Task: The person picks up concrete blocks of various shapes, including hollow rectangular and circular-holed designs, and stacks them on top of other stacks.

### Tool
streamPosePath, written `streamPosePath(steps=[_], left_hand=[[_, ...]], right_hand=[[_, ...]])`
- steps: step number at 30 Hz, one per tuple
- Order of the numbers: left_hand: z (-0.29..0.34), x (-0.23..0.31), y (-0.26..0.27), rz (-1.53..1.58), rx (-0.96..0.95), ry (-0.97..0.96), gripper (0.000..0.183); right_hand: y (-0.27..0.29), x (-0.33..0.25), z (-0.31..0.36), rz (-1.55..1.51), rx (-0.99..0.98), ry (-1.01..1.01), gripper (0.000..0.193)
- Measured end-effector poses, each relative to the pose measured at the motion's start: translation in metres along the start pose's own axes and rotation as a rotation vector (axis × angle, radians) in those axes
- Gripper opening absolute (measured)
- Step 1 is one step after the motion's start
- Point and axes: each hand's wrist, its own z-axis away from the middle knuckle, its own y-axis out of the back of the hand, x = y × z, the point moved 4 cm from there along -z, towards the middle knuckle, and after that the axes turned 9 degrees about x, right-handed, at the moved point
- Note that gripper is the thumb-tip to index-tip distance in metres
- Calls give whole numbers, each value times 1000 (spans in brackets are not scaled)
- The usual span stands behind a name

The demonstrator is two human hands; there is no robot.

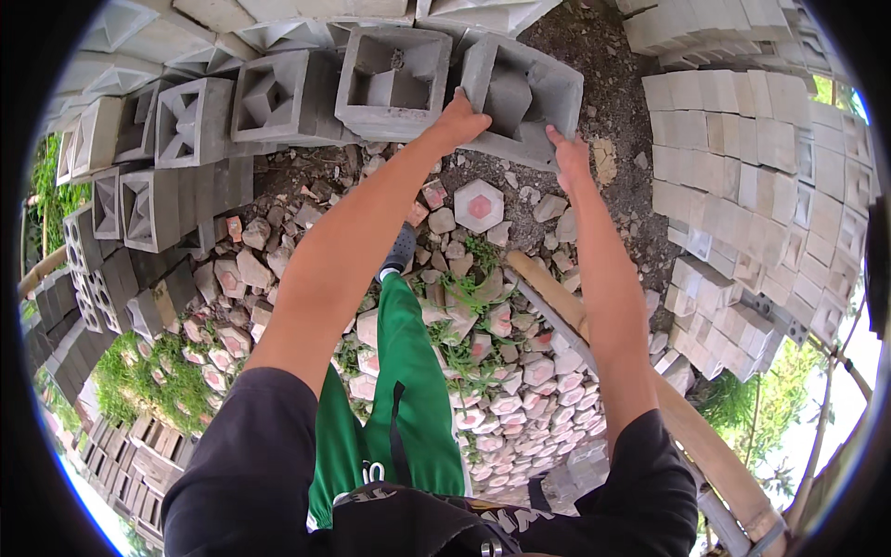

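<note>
Both hands are on a grey concrete breeze block (513,150) at the far middle, which sits slightly askew at the right end of a row. My left hand (457,123) grips its near left edge, thumb over the rim. The fingers of my right hand (571,158) are bent against its near right corner; part of them is hidden behind the block. Just left of it stands another breeze block (394,118) with a hollow, angled inside. Further left in the same row is a third breeze block (309,97).
Stacks of pale blocks (733,125) rise on the right; more grey blocks (153,209) are piled at left. Rubble and stones (251,269) cover the ground, with a hexagonal paver (479,205) below the held block. A bamboo pole (687,422) slants along my right side.
</note>
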Motion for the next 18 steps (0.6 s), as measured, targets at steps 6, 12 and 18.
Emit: streamPosePath(steps=[6, 12, 18], left_hand=[[165, -49, 64, -76, 75, 86, 98], [371, -158, 162, 453, 301, 534, 113], [522, -263, 224, 912, 641, 774, 84]], right_hand=[[-10, 58, 147, -239, -90, -126, 52], [-73, 102, 321, 185, -292, -151, 53], [-133, 139, 458, 405, -616, -101, 51]])
